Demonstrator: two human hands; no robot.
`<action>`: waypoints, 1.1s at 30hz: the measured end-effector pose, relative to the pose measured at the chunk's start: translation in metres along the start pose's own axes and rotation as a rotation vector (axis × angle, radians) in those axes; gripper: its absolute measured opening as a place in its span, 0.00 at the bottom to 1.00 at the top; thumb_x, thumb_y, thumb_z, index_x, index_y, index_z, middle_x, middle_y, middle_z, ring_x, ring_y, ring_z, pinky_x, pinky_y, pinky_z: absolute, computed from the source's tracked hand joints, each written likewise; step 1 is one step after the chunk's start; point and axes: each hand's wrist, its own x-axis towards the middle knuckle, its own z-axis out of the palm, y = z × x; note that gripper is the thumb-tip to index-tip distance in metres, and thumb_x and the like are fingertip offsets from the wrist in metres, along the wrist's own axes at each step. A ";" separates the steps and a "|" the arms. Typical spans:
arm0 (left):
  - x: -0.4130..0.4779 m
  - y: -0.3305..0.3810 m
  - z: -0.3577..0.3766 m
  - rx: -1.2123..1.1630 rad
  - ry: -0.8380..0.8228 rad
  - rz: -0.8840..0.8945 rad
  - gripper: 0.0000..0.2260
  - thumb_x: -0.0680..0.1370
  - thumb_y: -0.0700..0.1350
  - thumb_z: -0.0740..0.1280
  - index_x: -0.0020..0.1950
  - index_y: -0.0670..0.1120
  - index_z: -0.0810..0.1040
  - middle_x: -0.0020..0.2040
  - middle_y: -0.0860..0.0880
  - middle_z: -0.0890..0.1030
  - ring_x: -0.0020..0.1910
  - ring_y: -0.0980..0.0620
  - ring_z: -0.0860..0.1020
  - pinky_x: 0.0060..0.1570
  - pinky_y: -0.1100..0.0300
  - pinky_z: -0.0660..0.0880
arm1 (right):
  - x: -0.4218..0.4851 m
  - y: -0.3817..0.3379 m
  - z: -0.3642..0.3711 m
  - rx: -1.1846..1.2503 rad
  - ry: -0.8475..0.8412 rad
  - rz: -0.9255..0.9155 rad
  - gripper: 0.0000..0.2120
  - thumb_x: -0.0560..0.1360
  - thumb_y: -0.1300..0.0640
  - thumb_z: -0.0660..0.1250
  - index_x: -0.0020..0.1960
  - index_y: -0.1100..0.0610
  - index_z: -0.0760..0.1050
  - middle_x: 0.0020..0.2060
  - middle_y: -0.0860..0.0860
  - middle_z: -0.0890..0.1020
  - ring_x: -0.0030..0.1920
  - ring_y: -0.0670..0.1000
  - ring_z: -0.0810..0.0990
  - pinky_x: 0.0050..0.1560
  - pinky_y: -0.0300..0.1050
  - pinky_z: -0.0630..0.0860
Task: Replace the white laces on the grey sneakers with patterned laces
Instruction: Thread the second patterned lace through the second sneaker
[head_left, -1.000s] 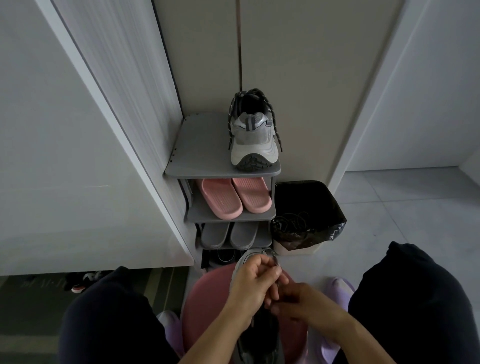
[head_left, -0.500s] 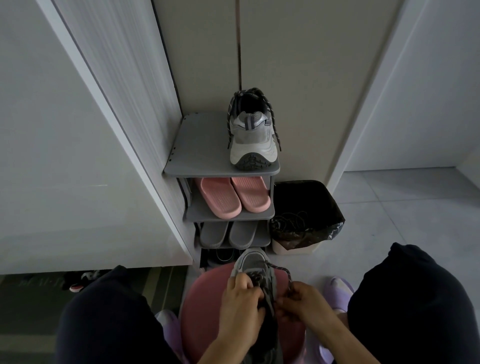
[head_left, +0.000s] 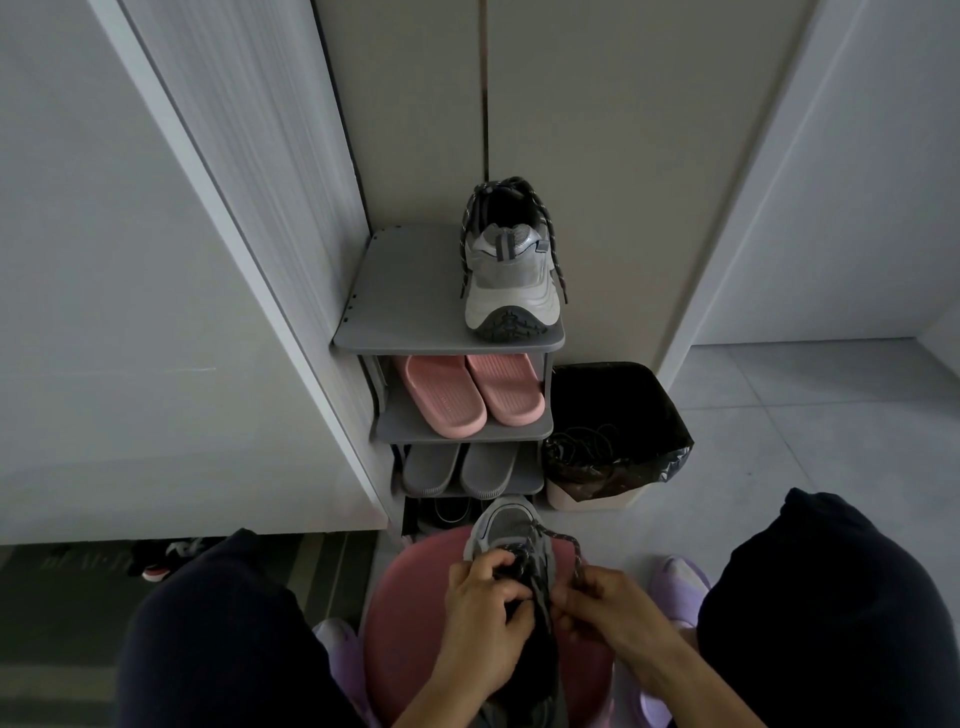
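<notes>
Grey sneaker (head_left: 506, 527): on stool (head_left: 410, 639), toe pointing away.
Left hand (head_left: 483, 618): above stool, fingers curled round sneaker's front.
Right hand (head_left: 608, 608): above stool, fingertips pinching lace (head_left: 540, 590).
Risk: lace end lost through loose pinch; sneaker dragged off stool by hard tug.

The middle of the grey mesh sneaker (head_left: 506, 525) is covered by the gripping left hand (head_left: 483, 608), and its heel is cut off at the bottom edge. The end of the dark speckled cord lace (head_left: 574, 551) is lost inside the pinching right hand (head_left: 608, 603). Beyond the hands, the dark tangle (head_left: 582, 447) in the black-bagged bin (head_left: 667, 415) cannot be identified, nor what is kept on the lowest shelf of the grey plastic shoe rack (head_left: 405, 291).
</notes>
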 end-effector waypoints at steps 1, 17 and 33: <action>0.000 -0.001 0.001 -0.028 -0.006 -0.022 0.11 0.77 0.51 0.63 0.56 0.52 0.81 0.68 0.61 0.65 0.58 0.60 0.58 0.59 0.74 0.55 | 0.000 0.000 0.000 0.005 0.003 0.001 0.08 0.73 0.67 0.66 0.35 0.62 0.75 0.25 0.53 0.78 0.27 0.46 0.76 0.31 0.36 0.74; 0.000 0.003 -0.002 -0.441 -0.115 -0.303 0.08 0.73 0.44 0.72 0.39 0.55 0.76 0.69 0.59 0.64 0.66 0.57 0.59 0.71 0.54 0.61 | -0.002 -0.002 -0.006 -0.028 0.037 -0.027 0.07 0.72 0.71 0.66 0.37 0.63 0.77 0.29 0.54 0.81 0.28 0.46 0.80 0.31 0.35 0.76; 0.001 -0.002 0.003 -0.465 -0.054 -0.281 0.08 0.70 0.43 0.74 0.35 0.52 0.77 0.61 0.62 0.68 0.68 0.55 0.63 0.69 0.57 0.60 | 0.001 0.001 0.001 -0.238 0.068 -0.125 0.09 0.72 0.68 0.67 0.35 0.59 0.75 0.24 0.49 0.80 0.26 0.43 0.78 0.33 0.35 0.76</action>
